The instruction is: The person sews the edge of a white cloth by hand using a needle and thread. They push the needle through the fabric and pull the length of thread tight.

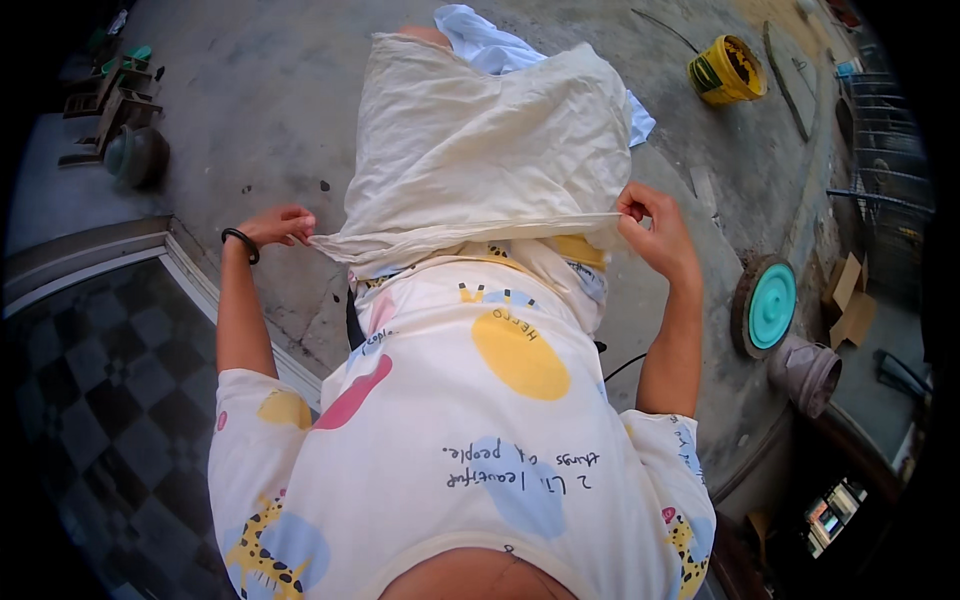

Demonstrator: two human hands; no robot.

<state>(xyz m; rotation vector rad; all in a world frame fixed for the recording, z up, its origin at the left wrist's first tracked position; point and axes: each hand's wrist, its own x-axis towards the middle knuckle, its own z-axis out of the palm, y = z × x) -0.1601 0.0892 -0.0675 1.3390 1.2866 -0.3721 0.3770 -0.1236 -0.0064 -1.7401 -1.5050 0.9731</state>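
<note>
Grey concrete floor (pixel 270 110) spreads out around me as I look down. My left fingers (pixel 298 216) are drawn close together, pinching the near left corner of a cream cloth (pixel 485 135). My right fingers (pixel 636 197) are curled in, thumb pressed against them, gripping its near right end. Between the two, the near edge runs in a narrow, folded strip across my front, while the rest spreads wrinkled over my lap. Around my left wrist sits a black band (pixel 240 243). Just this side of the cloth is my printed white shirt (pixel 430 400); a pale blue cloth (pixel 490 40) shows past the far edge. Farther out on my right stand a yellow bucket (pixel 722 72), a round turquoise disc (pixel 771 305) and a cardboard box (pixel 848 300); well off to my left, a dark round pot (pixel 138 157) sits beside wooden stools (pixel 112 115).
</note>
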